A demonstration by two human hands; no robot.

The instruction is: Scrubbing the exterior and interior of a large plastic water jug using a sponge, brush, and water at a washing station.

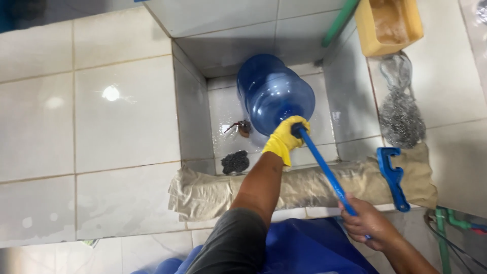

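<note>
Head view: the yellow-gloved left hand (285, 138) grips the neck of the blue water bottle (274, 91) lying in the tiled sink (193, 111); the bare right hand (368, 226) is closed around the blue rod (324, 170).

A tiled wash area, likely a water-bottle cleaning spot, is being shown: a sunken white-tiled basin (195, 109) is being used, with a large blue water jug (274, 91), steel scourers (402, 119), a yellow tub (388, 23) and green pipes (446, 223) being kept around it.
</note>
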